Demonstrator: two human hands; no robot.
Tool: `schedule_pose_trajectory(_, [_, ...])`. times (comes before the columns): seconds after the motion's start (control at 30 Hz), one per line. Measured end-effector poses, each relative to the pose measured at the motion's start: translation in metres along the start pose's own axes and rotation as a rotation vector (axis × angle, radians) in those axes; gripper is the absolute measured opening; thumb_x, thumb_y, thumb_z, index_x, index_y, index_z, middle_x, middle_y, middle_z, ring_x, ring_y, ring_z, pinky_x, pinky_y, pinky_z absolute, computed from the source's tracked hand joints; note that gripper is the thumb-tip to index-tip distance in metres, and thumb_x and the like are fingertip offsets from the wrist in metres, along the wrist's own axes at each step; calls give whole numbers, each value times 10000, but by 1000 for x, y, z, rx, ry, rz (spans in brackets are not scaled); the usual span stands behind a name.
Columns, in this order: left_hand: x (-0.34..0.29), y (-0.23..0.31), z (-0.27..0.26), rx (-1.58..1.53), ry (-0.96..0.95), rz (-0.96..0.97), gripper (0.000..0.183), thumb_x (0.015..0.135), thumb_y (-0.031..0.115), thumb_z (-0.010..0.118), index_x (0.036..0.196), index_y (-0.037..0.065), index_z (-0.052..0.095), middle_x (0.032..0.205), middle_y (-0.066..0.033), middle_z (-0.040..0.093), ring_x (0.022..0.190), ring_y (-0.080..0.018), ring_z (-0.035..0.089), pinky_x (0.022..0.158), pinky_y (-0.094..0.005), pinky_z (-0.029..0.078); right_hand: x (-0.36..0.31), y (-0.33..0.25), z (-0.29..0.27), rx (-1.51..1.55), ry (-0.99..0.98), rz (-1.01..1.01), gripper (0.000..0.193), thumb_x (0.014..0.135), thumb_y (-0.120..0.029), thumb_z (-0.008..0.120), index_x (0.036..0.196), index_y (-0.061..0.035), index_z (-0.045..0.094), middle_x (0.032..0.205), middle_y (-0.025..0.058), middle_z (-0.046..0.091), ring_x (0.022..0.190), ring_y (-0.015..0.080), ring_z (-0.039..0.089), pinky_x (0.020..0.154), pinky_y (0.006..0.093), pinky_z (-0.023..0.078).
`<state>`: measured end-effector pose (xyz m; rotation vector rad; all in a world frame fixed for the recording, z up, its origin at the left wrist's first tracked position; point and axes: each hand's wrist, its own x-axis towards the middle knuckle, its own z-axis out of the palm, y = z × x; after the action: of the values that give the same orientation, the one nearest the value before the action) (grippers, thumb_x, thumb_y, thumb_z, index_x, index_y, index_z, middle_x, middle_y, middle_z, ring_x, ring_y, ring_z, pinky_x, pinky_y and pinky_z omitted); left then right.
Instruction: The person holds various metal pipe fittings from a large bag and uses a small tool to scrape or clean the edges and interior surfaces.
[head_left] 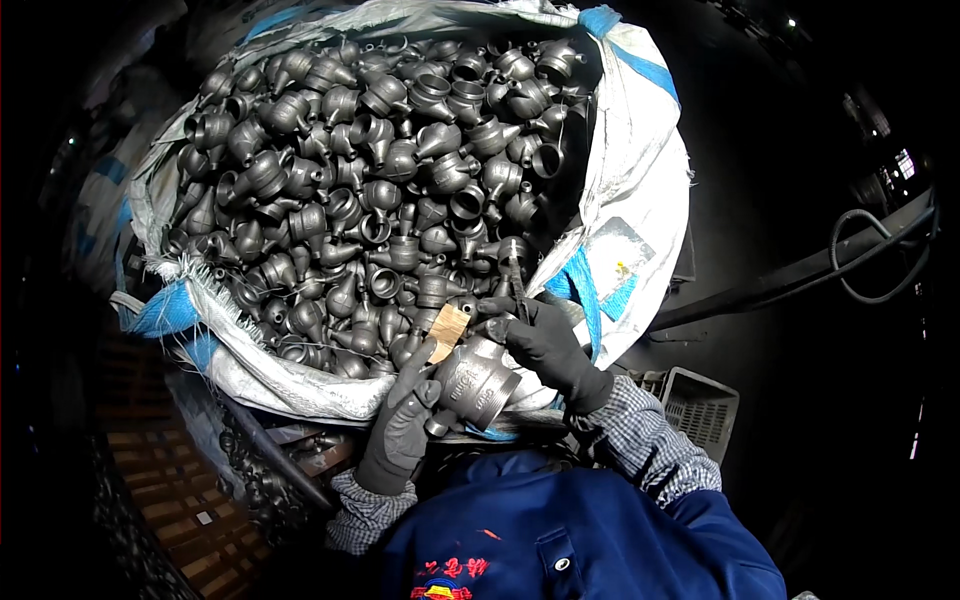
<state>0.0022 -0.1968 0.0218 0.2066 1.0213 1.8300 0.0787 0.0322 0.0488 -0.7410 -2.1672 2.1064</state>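
Observation:
My left hand (pixel 398 425), in a dark grey glove, pinches a small tan piece, like card or paper (pixel 449 330), between thumb and fingers. My right hand (pixel 545 345), gloved the same way, is closed round a slim dark tool (pixel 517 285) that points away from me; its exact kind is unclear. Between my hands and close to my chest lies a large grey cast-metal pipe fitting (pixel 480 388) with raised lettering and a wide ribbed collar. What supports it is partly hidden. Just beyond, many similar fittings (pixel 385 195) fill a white woven bulk bag (pixel 640 150).
Blue straps (pixel 585 290) hang at the bag's side. A grey plastic crate (pixel 700 410) stands on the right, below a dark bar (pixel 770 285) with a looped cable. At lower left are brown slatted pallets (pixel 195 490) and more small metal parts (pixel 265 490).

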Motion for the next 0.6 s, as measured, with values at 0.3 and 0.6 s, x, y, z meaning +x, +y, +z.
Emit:
schedule_pose_trajectory(0.3, [-3, 5, -24, 29, 215, 291, 636, 919, 354, 568, 1413, 5, 374, 1276, -200, 559, 1123, -243, 579, 642, -308, 590, 0, 49, 12, 264, 123, 257, 373, 891, -376, 681, 830, -9, 662, 653, -1, 580, 510, 51, 468, 458, 215, 347])
schedule_pose_trajectory(0.6, [-20, 15, -5, 290, 224, 459, 505, 922, 293, 598, 1318, -4, 499, 1150, -168, 617, 832, -121, 587, 644, -234, 484, -3, 73, 28, 438, -96, 54, 331, 955, -346, 594, 1090, -46, 633, 692, -31, 541, 514, 39, 444, 463, 186, 327])
